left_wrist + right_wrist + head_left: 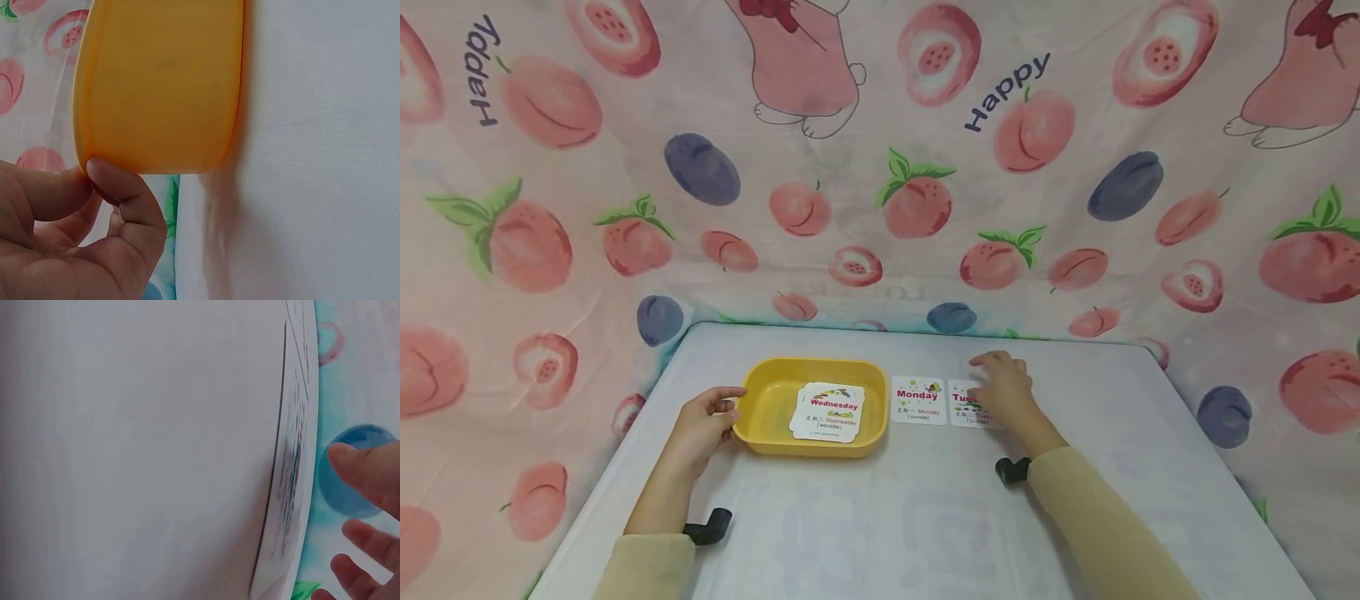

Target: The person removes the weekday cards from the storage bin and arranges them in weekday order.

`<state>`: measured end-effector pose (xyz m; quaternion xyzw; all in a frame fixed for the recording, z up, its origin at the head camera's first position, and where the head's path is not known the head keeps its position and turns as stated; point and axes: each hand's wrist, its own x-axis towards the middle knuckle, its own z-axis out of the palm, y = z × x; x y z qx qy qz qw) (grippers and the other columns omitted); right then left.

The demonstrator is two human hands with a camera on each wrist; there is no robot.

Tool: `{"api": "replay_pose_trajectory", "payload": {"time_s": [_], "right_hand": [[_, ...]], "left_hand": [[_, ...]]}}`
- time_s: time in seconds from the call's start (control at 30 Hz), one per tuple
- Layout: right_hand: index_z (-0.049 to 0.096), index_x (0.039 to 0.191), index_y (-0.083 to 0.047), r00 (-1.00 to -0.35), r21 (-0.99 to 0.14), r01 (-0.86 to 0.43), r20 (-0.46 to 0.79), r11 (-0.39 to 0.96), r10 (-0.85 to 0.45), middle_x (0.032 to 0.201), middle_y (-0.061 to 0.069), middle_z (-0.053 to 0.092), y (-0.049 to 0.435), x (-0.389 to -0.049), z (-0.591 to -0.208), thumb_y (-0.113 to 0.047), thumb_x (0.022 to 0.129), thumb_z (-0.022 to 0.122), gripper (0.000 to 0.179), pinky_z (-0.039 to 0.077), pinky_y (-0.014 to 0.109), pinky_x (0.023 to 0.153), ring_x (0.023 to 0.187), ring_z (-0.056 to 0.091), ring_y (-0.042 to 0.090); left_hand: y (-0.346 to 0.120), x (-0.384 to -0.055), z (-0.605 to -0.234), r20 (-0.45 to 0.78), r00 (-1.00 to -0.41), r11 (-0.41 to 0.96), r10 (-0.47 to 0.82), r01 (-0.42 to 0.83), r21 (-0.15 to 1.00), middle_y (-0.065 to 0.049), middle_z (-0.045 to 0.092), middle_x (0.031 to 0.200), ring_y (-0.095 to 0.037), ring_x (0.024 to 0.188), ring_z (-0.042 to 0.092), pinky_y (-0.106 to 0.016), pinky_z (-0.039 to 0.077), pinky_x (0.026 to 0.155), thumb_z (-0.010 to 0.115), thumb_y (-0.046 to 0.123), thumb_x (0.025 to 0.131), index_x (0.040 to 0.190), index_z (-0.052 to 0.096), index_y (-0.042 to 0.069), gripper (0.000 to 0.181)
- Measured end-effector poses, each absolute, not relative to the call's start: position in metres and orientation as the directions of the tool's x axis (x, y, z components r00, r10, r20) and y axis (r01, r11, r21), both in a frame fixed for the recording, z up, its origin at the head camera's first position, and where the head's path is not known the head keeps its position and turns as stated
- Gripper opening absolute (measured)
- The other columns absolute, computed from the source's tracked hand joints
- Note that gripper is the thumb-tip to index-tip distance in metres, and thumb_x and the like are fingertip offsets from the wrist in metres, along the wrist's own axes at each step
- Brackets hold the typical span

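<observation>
My left hand [696,429] pinches the left end of a yellow plastic tray [812,450] between thumb and fingers at the rim, which the left wrist view shows close up. Inside the tray lies a small stack of cards with a "Wednesday" card [829,419] on top. To the right of the tray, a "Monday" card [917,402] lies face up on the table. Beside it is a "Tuesday" card [966,415], partly hidden by my right hand [1009,392]. That hand is over the card with its fingers spread and loosely bent, holding nothing.
A white cloth covers the table [910,517]. Behind it hangs a pink curtain [865,167] printed with peaches, plums and rabbits. Black wrist mounts [709,527] sit at both sleeve cuffs.
</observation>
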<state>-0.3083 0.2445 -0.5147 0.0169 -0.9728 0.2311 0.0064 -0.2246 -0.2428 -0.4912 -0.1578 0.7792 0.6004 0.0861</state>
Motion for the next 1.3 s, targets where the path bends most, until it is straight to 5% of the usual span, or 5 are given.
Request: {"api": "replay_pose_trajectory", "payload": {"time_s": [0.67,1.3], "right_hand": [[0.048,0.154,-0.017,-0.994,-0.488,-0.106,0.058,0.867,-0.089,0.164,0.018,0.038,0.175,-0.3,-0.502,-0.033,0.085,0.091,0.082,0.033,0.07,0.114,0.149,0.033,0.047],[0.036,0.161,-0.022,-0.979,-0.413,-0.205,0.091,0.888,-0.183,0.17,0.019,0.027,0.127,-0.289,-0.486,-0.042,0.097,0.079,0.08,0.029,0.072,0.118,0.154,0.028,0.046]], "left_hand": [[-0.241,-0.223,-0.492,-0.302,-0.942,0.232,-0.146,-0.329,0.915,-0.012,0.051,0.114,-0.021,0.09,0.055,-0.026,0.056,0.074,0.053,-0.002,0.107,0.15,0.056,0.003,0.044],[-0.242,-0.224,-0.493,-0.289,-0.948,0.227,-0.136,-0.314,0.922,-0.011,0.052,0.112,-0.02,0.088,0.055,-0.026,0.057,0.072,0.053,-0.002,0.106,0.15,0.056,0.001,0.044]]}}
